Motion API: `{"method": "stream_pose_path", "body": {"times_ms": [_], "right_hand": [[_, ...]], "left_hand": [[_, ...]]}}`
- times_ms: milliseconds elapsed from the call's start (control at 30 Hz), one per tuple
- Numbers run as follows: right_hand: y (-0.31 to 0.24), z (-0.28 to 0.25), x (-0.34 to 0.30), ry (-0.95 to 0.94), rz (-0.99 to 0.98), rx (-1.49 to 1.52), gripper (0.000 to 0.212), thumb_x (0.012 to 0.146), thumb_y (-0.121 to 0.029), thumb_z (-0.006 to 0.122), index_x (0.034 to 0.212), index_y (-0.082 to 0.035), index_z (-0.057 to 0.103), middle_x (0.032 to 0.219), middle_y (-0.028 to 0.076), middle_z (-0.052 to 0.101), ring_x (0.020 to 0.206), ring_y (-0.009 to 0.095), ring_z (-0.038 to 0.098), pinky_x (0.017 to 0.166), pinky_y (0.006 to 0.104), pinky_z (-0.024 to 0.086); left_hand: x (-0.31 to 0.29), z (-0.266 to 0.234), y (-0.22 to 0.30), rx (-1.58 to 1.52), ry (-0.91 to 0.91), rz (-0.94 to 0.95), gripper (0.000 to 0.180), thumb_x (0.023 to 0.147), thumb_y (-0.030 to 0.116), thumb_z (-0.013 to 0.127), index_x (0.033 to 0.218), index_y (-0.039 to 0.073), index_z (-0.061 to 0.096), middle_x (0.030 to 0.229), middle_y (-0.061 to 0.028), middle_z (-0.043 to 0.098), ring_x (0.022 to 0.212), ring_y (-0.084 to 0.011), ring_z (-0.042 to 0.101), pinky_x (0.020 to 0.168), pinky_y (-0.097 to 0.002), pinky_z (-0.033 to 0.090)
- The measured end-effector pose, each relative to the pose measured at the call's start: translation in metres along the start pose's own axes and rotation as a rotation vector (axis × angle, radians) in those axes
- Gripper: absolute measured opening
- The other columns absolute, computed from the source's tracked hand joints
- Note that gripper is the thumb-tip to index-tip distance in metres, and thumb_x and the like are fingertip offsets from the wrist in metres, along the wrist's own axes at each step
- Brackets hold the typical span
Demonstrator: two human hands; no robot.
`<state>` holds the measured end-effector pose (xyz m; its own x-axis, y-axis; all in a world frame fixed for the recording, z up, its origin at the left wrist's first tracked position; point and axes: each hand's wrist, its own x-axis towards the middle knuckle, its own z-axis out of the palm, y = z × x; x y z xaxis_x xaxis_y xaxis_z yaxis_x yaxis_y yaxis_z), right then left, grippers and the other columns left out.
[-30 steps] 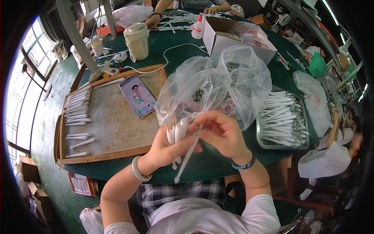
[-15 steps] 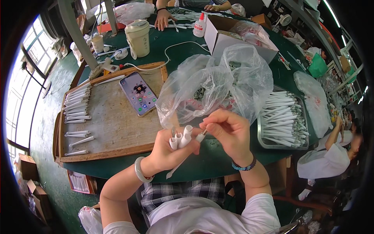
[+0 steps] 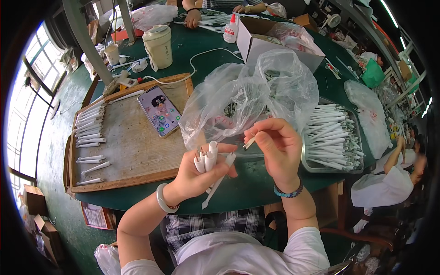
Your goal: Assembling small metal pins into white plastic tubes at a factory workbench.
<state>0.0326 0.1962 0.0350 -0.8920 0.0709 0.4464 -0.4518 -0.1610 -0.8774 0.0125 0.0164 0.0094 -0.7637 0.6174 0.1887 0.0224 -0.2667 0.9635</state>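
Note:
My left hand (image 3: 189, 178) is closed round several white plastic tubes (image 3: 210, 161) with open upper ends; thin copper-coloured pieces show in some. One white tube (image 3: 220, 184) slants down between thumb and fingers, its pointed end hanging over the table edge. To the right, my right hand (image 3: 280, 153) pinches a small slender pale piece with a dark end (image 3: 250, 142), apart from the tubes. Behind both hands lies a clear plastic bag (image 3: 215, 107) with small dark-green parts inside. A metal tray (image 3: 316, 168) piled with white tubes (image 3: 327, 137) stands beside my right hand.
A wooden tray (image 3: 133, 153) at left holds a row of white tubes (image 3: 90, 123) and a phone (image 3: 160, 111). Farther back stand a lidded cup (image 3: 158, 48), a glue bottle (image 3: 230, 31) and a white box (image 3: 261, 50). Another person's hand (image 3: 193, 18) works across the table.
My right hand has drawn away from the tube in my left hand, moving slightly right with the small piece. The left hand's tubes have tilted a little. The person opposite has moved a hand.

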Motion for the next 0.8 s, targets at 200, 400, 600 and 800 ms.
{"method": "stream_pose_path", "body": {"times_ms": [200, 400, 600, 800], "right_hand": [[-0.003, 0.01, -0.004, -0.042, -0.059, -0.046, 0.011, 0.081, -0.001, 0.054, 0.091, 0.004, 0.052, 0.084, 0.012, 0.059, 0.079, 0.016, 0.058, 0.075, 0.0262, 0.046], [0.002, 0.005, -0.002, -0.145, -0.088, -0.142, 0.009, 0.08, 0.004, 0.052, 0.089, 0.003, 0.054, 0.085, 0.013, 0.059, 0.081, 0.015, 0.057, 0.074, 0.0239, 0.044], [-0.003, 0.005, 0.001, -0.192, -0.062, -0.233, 0.009, 0.08, 0.005, 0.052, 0.087, 0.003, 0.055, 0.085, 0.012, 0.059, 0.082, 0.015, 0.057, 0.071, 0.0234, 0.044], [0.0, 0.0, 0.002, -0.209, -0.029, -0.186, 0.01, 0.079, 0.006, 0.052, 0.088, 0.003, 0.055, 0.086, 0.012, 0.059, 0.083, 0.016, 0.057, 0.073, 0.0243, 0.044]], "left_hand": [[-0.002, -0.004, -0.005, 0.118, 0.117, -0.045, 0.031, 0.07, 0.014, 0.071, 0.091, -0.004, 0.055, 0.074, -0.0062, 0.061, 0.059, -0.0071, 0.054, 0.054, -0.0186, 0.044], [-0.001, 0.0, 0.001, 0.129, 0.174, -0.067, 0.028, 0.066, 0.008, 0.074, 0.085, -0.004, 0.056, 0.073, -0.0045, 0.06, 0.063, -0.0073, 0.056, 0.057, -0.0193, 0.046], [-0.001, -0.004, -0.009, 0.168, 0.164, 0.075, 0.029, 0.068, 0.0, 0.069, 0.093, -0.005, 0.055, 0.073, -0.0049, 0.06, 0.064, -0.0068, 0.055, 0.058, -0.0182, 0.045], [0.0, -0.004, -0.007, 0.227, 0.11, 0.193, 0.044, 0.069, -0.005, 0.066, 0.109, -0.006, 0.048, 0.073, -0.0058, 0.06, 0.066, -0.0072, 0.056, 0.059, -0.0187, 0.045]]}}
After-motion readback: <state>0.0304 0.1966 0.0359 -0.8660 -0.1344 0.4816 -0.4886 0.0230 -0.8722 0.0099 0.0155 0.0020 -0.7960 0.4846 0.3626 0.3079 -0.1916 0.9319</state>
